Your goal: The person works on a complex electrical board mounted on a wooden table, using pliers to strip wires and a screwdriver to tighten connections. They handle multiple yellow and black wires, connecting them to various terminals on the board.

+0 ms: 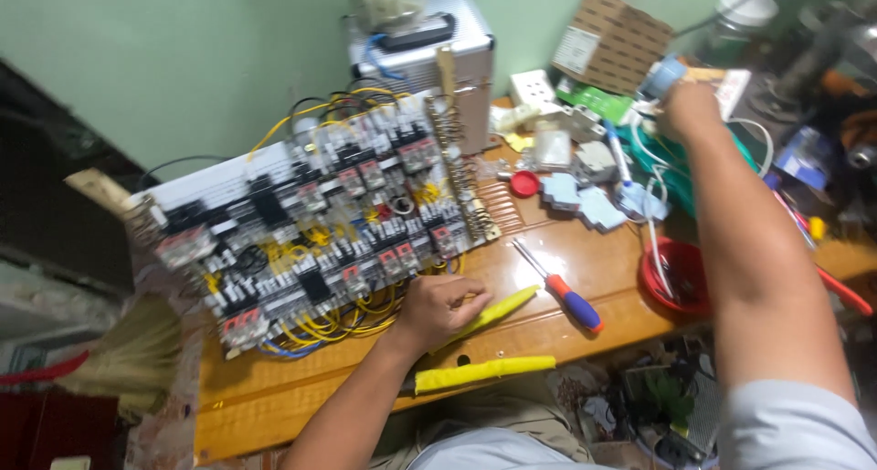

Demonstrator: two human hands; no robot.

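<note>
While the left hand point(443, 307) lay closed around a yellow-handled tool point(493, 313) on the wooden table point(274, 397), the tool's long axis ran up and to the right, away from the wired relay panel point(311, 219), which the knuckles nearly touched. A second yellow handle point(484, 373) lay below the panel, along the table's near edge. Right of the panel, a red-and-blue screwdriver point(559, 287) sat in the only open strip of wood. Far right of the panel, the right hand point(687, 105) reached into clutter, its grip blurred beyond telling, above a red bowl point(681, 278).
</note>
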